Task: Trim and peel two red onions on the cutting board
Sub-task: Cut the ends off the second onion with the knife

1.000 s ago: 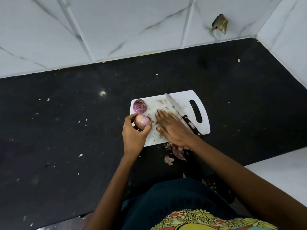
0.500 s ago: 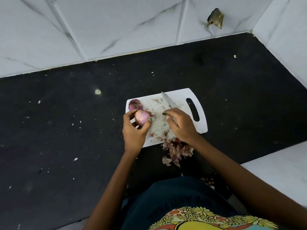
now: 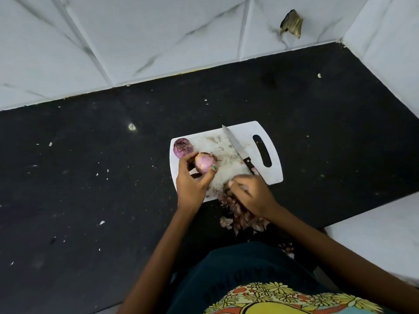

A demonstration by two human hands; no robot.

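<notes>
My left hand (image 3: 192,184) holds a small pale-purple peeled red onion (image 3: 204,163), fingers and thumb curled round it, lifted just above the white plastic cutting board (image 3: 243,134) so the board underneath is free for clearing. A few dry skin shreds cling at its far end; judged nearly peeled, possibly needing a last trim.

Second red onion (image 3: 182,148), darker purple with its cut end up, sits at the board's far-left corner, touching or nearly touching my left fingers; parked there out of the way of scraps.

My right hand (image 3: 250,194) lies at the board's near edge, motion-blurred, over a heap of papery purple-brown onion skins (image 3: 242,217) that spills from the board onto the black speckled worktop (image 3: 90,177). Grip there: cannot tell whether fingers are flat or curled. Judgement: sweeping waste off the board.

Black-handled steel kitchen knife (image 3: 238,148) lies diagonally on the board, tip away from me, handle beside my right hand for easy pickup.
</notes>
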